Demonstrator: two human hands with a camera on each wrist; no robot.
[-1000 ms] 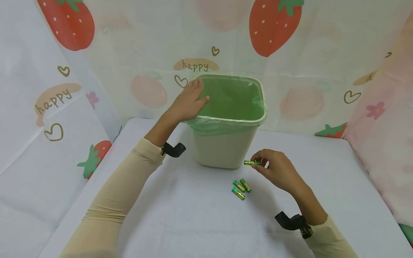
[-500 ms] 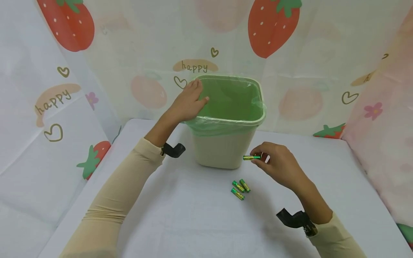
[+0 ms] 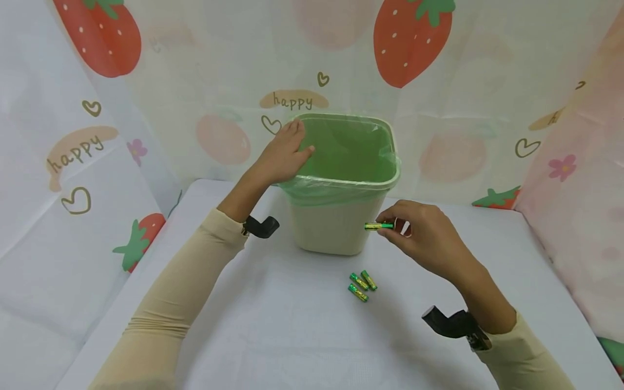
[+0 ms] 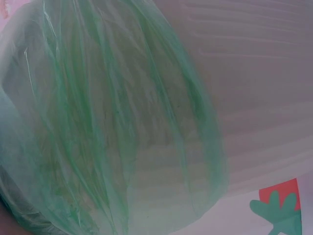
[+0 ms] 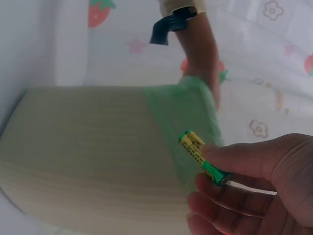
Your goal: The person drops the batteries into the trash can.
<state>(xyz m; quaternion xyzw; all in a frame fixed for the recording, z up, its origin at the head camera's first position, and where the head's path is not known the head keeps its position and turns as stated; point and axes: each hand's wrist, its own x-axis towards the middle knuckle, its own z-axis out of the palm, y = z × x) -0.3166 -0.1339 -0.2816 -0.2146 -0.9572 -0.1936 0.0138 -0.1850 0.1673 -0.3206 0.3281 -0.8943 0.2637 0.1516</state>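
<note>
And up it comes: we watch the bare right hand [image 3: 426, 236] lift its small green-and-gold cylindrical battery [image 3: 378, 226] higher, beside the cream plastic bin [image 3: 331, 225].

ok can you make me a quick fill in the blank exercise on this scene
1. The person's ____ hand pinches a battery.
2. On the table lie ____ more batteries.
3. The other hand rests on the rim of the bin, whose liner bag is coloured ____.
4. The word printed on the backdrop just above the bin's rim is "____".

Missing words: right; three; green; happy.
</note>
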